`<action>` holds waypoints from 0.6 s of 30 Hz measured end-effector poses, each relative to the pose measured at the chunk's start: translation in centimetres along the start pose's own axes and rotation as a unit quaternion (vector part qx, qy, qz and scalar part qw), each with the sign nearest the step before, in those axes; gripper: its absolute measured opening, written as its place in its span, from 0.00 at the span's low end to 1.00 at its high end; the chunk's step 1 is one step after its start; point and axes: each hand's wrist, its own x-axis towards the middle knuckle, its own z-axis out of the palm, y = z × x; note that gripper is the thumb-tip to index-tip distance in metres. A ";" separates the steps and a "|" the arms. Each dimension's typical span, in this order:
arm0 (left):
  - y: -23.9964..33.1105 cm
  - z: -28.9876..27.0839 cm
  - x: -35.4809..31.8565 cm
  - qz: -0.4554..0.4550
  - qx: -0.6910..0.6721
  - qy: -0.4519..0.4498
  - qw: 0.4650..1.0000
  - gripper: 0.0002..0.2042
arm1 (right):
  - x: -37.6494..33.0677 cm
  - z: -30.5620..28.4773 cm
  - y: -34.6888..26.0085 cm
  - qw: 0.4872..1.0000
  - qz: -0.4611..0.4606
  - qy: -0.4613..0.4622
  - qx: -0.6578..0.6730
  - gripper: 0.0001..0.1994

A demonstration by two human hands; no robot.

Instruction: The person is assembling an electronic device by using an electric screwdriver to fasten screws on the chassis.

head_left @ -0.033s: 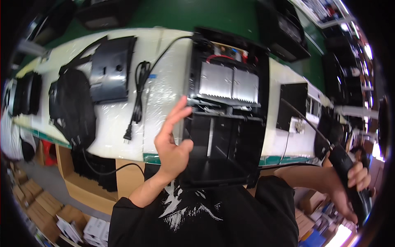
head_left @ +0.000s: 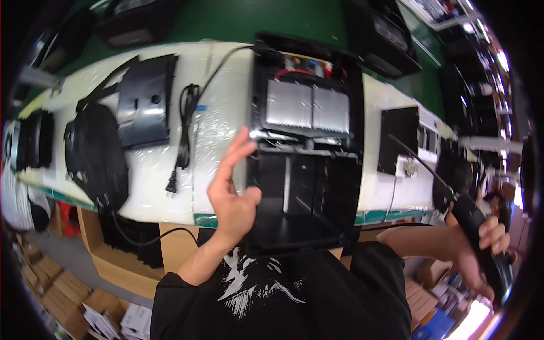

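Observation:
In front of me on the bench stands an open black box-shaped housing [head_left: 354,187]. Two silver metal plates [head_left: 289,104] lie side by side in its far half, with a circuit board [head_left: 309,63] and red wires beyond them. The near half is a deep black compartment. My left hand [head_left: 231,207] is at the housing's left edge, fingers stretched out and thumb bent; whether it touches is unclear. Out at the right, my right hand [head_left: 488,241] is wrapped round a black electric screwdriver [head_left: 468,218], whose long thin bit points up and left over the bench.
A coiled black power cord [head_left: 186,124] runs to the housing. Left of it lie a black panel [head_left: 144,105] and a black bag-like item [head_left: 101,156]. At right are a dark plate [head_left: 394,139] and small metal parts [head_left: 409,166]. Cardboard boxes [head_left: 62,289] stand on the floor.
The bench and the things on it appear shifted slightly left and up in the picture. Both hands keep nearly the same pose, and the screwdriver stays in my right hand.

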 end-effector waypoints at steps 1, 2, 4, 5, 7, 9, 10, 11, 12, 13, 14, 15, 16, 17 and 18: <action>-0.4 0.7 0.6 0.000 -0.001 -0.001 1.000 0.32 | -0.4 -1.2 -0.5 0.998 -0.001 -0.002 -0.062 0.34; -0.6 1.4 1.5 0.002 -0.002 0.000 1.000 0.33 | -0.9 -2.3 -0.8 0.998 0.007 -0.011 -0.067 0.39; -0.5 2.8 3.5 -0.001 0.012 -0.004 1.000 0.34 | -1.7 -4.6 -1.4 0.993 0.008 -0.012 -0.117 0.40; -0.3 3.3 4.5 -0.005 0.006 -0.006 1.000 0.35 | -1.9 -5.2 -1.6 0.990 0.006 -0.017 -0.139 0.40; -0.4 4.2 6.0 0.009 0.015 -0.015 1.000 0.36 | -2.4 -7.3 -2.3 0.981 0.020 0.003 -0.194 0.40; -0.4 4.5 6.6 -0.002 0.006 -0.013 1.000 0.36 | -3.2 -9.0 -2.6 0.976 0.047 0.040 -0.211 0.40; -0.6 4.6 6.7 0.006 0.009 -0.015 1.000 0.36 | -3.7 -9.6 -2.5 0.972 0.053 0.057 -0.222 0.42; -0.6 4.6 6.6 -0.002 0.017 -0.012 1.000 0.37 | -4.0 -10.1 -2.4 0.968 0.060 0.073 -0.231 0.43; -0.7 4.7 6.5 -0.003 0.023 -0.012 1.000 0.37 | -4.4 -10.4 -2.3 0.966 0.059 0.077 -0.238 0.43; -0.7 4.7 6.5 -0.004 0.030 -0.010 1.000 0.37 | -4.8 -10.5 -2.0 0.966 0.076 0.110 -0.219 0.44; -0.6 4.8 6.5 -0.006 0.031 -0.016 0.999 0.37 | -5.1 -10.7 -1.8 0.965 0.093 0.142 -0.199 0.46; -0.5 5.0 6.5 -0.011 0.033 -0.014 0.999 0.37 | -5.3 -11.1 -1.6 0.964 0.094 0.146 -0.203 0.46; -0.4 5.0 6.5 -0.015 0.036 -0.010 0.999 0.37 | -5.5 -11.5 -1.4 0.960 0.099 0.150 -0.215 0.46; -0.4 5.0 6.5 -0.017 0.038 -0.013 0.999 0.37 | -5.8 -11.8 -1.1 0.956 0.105 0.153 -0.226 0.47; -0.4 5.0 6.5 -0.013 0.047 -0.011 0.999 0.37 | -6.0 -12.3 -0.8 0.959 0.107 0.149 -0.217 0.47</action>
